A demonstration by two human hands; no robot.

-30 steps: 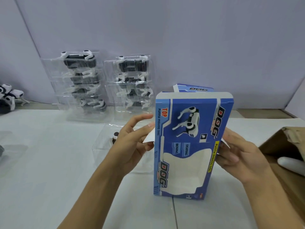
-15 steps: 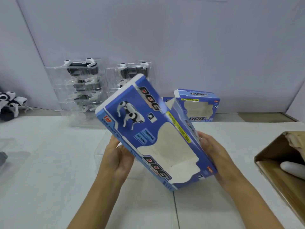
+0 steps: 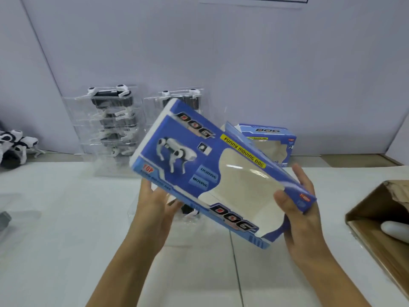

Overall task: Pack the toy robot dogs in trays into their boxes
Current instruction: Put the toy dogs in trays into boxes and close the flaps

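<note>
Left hand (image 3: 155,202) cups the box (image 3: 205,173) from beneath; right hand (image 3: 296,209) clamps its lower right end, thumb on top. Box tilted, mid-frame, above the table. Likely light, thin card, crushable window: hold by edges.

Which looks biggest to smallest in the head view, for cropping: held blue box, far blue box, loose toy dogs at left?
1. Held blue box, though nearness inflates it.
2. Far blue box.
3. Loose toy dogs, partly cut off, so unsure.
</note>
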